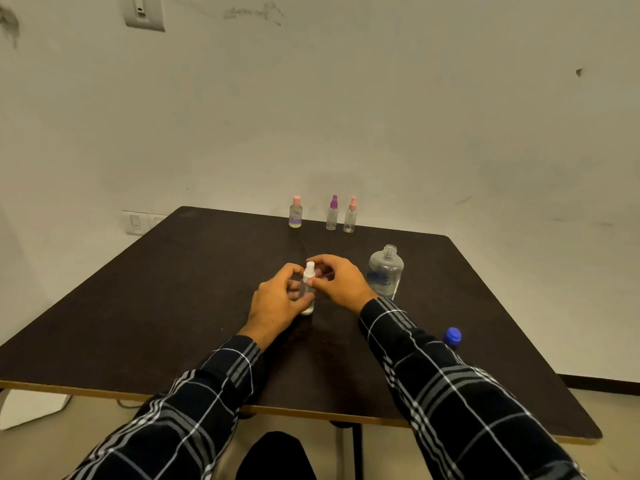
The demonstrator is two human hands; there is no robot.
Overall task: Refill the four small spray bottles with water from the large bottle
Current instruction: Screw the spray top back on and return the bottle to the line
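Here both hands' fingers (313,280) close around the white-capped spray bottle (308,289).

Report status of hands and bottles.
Both hands grip small clear white-capped spray bottle. Large clear plastic bottle uncapped beside. Nothing in the way.

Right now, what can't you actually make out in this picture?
Head view only:
- Small clear spray bottle with white top: the left hand and right hand hide its body and water level.
- Three far small spray bottles: too small to judge fill.
- Blue cap: partly behind the checked sleeve.
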